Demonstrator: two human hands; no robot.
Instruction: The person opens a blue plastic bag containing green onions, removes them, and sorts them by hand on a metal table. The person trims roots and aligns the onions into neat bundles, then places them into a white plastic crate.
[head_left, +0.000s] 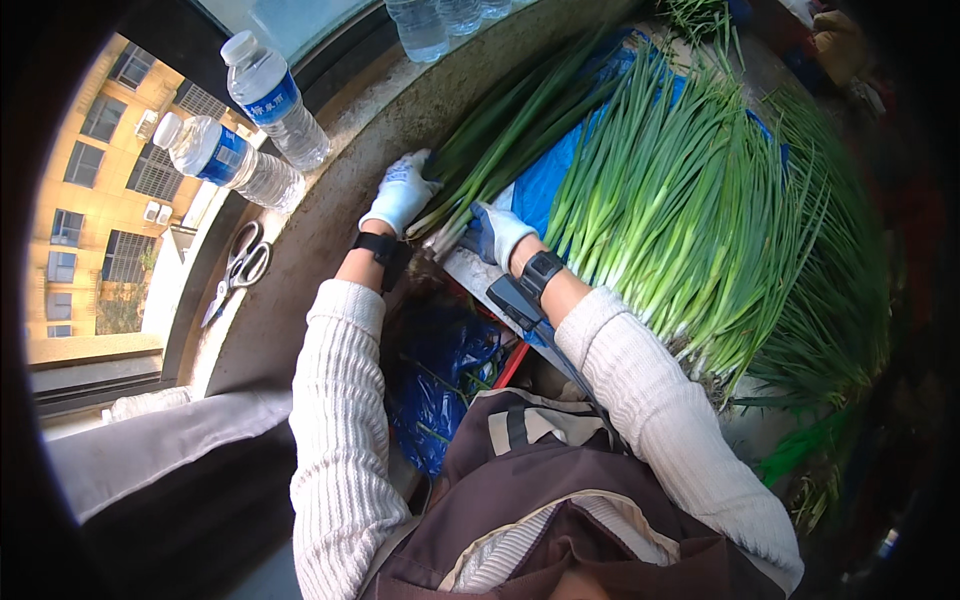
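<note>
My left hand (403, 192), in a white work glove, is at the left side of a small bunch of green onions (491, 161), near its white ends; whether its fingers grip the stalks cannot be told. On the other side of the same bunch, my right hand (496, 234) rests low by the roots, its grey-coated fingers partly hidden. Beside it to the right lies a large spread of green onions (667, 202), leaves pointing away from me and roots nearer, on blue plastic sheeting (541, 187).
Scissors (241, 266) lie on the window ledge at left, near two water bottles (277, 105). More bottles (420, 30) stand farther along the ledge. A blue plastic bag (442, 382) lies below my hands. Darker green onions (832, 300) are heaped at far right, near green netting (802, 446).
</note>
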